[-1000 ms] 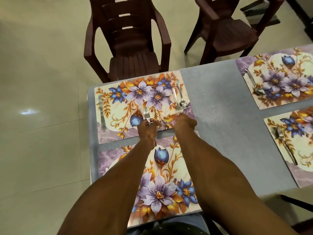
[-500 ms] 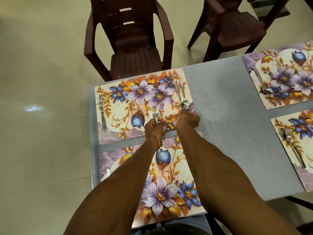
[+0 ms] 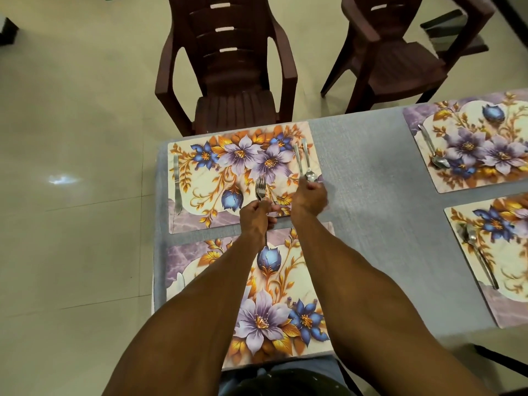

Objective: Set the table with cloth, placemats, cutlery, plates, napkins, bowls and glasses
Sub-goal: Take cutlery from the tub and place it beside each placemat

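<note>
A grey cloth (image 3: 371, 201) covers the table, with floral placemats on it. My left hand (image 3: 255, 220) grips forks (image 3: 260, 187) by their handles over the far placemat (image 3: 211, 178), tines pointing away from me. My right hand (image 3: 309, 197) is at that mat's right edge, its knuckles against the near ends of a spoon (image 3: 310, 175) and a slim utensil (image 3: 297, 160) lying side by side; its fingertips are hidden. A knife (image 3: 177, 184) lies along the mat's left edge. The near placemat (image 3: 274, 315) sits under my forearms.
Two more placemats lie at the right, a far one (image 3: 474, 144) and a near one (image 3: 503, 252), each with a spoon, one (image 3: 437, 158) and the other (image 3: 475, 252). Two dark brown plastic chairs, one (image 3: 228, 81) and another (image 3: 400, 64), stand beyond the table. Tiled floor lies to the left.
Both hands have moved a little away from me over the far placemat. My right hand has gone from the mat's near right corner up to the spoon's bowl. My left hand keeps its forks.
</note>
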